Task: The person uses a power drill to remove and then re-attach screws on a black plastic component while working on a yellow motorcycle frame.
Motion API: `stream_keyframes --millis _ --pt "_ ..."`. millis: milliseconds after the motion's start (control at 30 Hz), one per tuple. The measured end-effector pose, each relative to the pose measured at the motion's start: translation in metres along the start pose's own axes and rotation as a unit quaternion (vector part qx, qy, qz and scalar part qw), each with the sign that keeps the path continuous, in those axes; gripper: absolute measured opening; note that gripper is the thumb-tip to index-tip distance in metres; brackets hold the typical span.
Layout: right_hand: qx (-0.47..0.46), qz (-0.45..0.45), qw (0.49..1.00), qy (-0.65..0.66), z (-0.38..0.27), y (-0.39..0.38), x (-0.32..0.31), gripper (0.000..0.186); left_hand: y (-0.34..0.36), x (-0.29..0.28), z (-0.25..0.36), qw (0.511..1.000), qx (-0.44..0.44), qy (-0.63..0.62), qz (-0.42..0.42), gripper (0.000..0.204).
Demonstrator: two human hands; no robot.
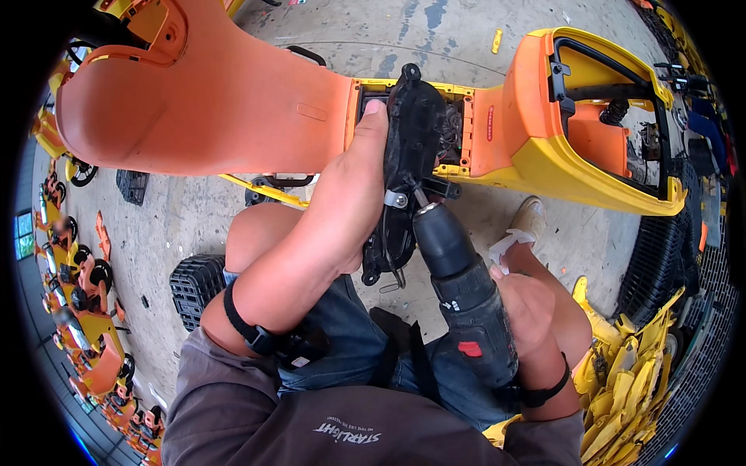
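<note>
A long black plastic part (414,128) stands across the narrow middle of an orange and yellow scooter body (311,93). My left hand (351,175) is closed around its near side, the thumb lying along the left edge. My right hand (524,307) grips a black cordless drill (466,303) with a red switch, its handle mostly hidden. The drill's bit (421,194) points up at the part, beside a small silver bracket (395,199); whether it sits in a screw cannot be told. A thin wire hangs from the part's lower end.
An open bay with coiled wires (451,128) lies behind the part. A black crate (198,291) stands at lower left. Yellow plastic panels (622,388) are piled at lower right. Several orange scooters (97,357) line the left side. A small yellow piece (496,41) lies on the floor.
</note>
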State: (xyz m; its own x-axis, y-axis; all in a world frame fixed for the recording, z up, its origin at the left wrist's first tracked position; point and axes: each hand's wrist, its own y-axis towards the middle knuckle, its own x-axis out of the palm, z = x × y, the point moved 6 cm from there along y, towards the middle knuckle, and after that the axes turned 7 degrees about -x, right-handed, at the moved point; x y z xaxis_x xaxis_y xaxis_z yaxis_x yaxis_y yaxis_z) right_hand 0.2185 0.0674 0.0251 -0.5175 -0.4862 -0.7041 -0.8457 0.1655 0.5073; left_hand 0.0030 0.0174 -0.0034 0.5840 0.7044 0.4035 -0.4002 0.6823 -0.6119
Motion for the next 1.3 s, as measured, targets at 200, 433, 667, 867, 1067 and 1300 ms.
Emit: stream_keyframes --millis 200,433,667,867,1067,1300 --pt "-0.022 0.001 0.999 -0.032 -0.0034 0.0046 -0.0005 0.053 -0.0006 -0.0007 -0.0015 1.0 -0.013 0.005 0.013 0.049" --pt "-0.032 0.006 0.999 -0.035 -0.0038 0.0028 0.0001 0.052 -0.0017 0.002 -0.0018 1.0 -0.015 0.001 0.012 0.048" --pt "-0.013 0.015 1.0 -0.015 -0.0011 0.0017 -0.0024 0.052 -0.002 0.0053 -0.0028 0.999 -0.029 -0.021 0.004 0.049" --pt "-0.01 0.019 1.0 -0.012 -0.0021 0.0027 -0.0034 0.051 -0.0026 0.0057 -0.0028 0.999 -0.024 -0.025 0.0 0.051" --pt "-0.018 0.013 0.999 -0.034 -0.0026 0.0044 -0.004 0.051 -0.0029 0.0062 -0.0034 0.999 -0.034 -0.035 0.007 0.053" --pt "-0.018 0.017 0.999 -0.045 -0.0043 0.0021 -0.0032 0.05 -0.0013 0.0067 -0.0046 0.999 -0.012 -0.033 -0.003 0.053"
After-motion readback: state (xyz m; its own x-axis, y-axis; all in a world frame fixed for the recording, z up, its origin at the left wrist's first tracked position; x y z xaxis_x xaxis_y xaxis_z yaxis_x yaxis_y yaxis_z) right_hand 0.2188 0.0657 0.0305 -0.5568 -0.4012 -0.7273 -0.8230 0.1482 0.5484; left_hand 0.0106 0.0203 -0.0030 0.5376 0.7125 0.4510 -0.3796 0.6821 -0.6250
